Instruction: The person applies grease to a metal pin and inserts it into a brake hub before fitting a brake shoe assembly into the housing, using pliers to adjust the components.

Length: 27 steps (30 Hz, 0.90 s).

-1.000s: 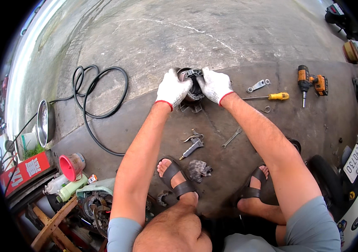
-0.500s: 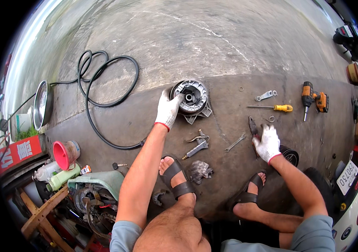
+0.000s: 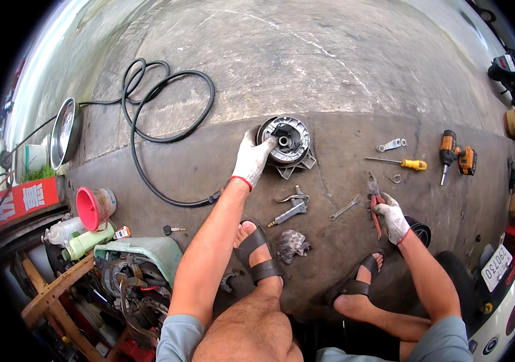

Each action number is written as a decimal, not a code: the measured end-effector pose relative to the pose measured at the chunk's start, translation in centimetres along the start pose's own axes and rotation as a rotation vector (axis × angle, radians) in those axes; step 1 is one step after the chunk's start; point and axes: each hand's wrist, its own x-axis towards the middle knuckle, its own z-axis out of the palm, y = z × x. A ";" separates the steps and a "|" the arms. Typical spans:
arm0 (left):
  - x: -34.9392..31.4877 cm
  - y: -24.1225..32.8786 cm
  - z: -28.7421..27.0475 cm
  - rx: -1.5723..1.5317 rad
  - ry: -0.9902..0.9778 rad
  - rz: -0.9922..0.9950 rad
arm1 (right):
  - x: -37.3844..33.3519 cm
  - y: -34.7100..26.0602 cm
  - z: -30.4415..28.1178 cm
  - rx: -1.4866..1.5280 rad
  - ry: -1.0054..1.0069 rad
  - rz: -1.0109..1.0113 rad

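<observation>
My gloved left hand (image 3: 252,155) grips the left side of a round metal mechanical part (image 3: 300,152), its thumb over the ring near the hub and its fingers by the outer edge. The part has a dark centre and a bracket at its lower side, and sits on the concrete floor. To the right, my gloved right hand (image 3: 392,218) is closed on the red handles of a pair of pliers (image 3: 374,202), whose dark jaws point away from me. A combination wrench (image 3: 344,209) and an air blow gun (image 3: 292,206) lie between the hands. Palm and inner fingers are hidden.
Beyond the pliers lie a yellow-handled screwdriver (image 3: 413,164), a small metal linkage (image 3: 392,145) and an orange cordless driver (image 3: 448,151). A crumpled rag (image 3: 293,246) is near my left foot. A black hose (image 3: 143,175) loops at left, near a pink funnel (image 3: 91,209).
My right hand has closed around the pliers' handles and turned, so the red grips show. My left hand stays on the round part. The whole view has shifted slightly.
</observation>
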 end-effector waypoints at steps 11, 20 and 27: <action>0.4 -0.7 -0.7 0.125 -0.009 0.017 | -1.6 -6.0 13.2 -0.742 -0.026 -0.811; 0.1 -0.8 -0.6 0.100 0.015 0.003 | -0.7 -4.3 13.2 -0.701 0.026 -0.640; 0.0 -1.2 -1.2 0.061 0.047 0.009 | -1.2 -4.6 13.4 -0.596 0.013 -0.509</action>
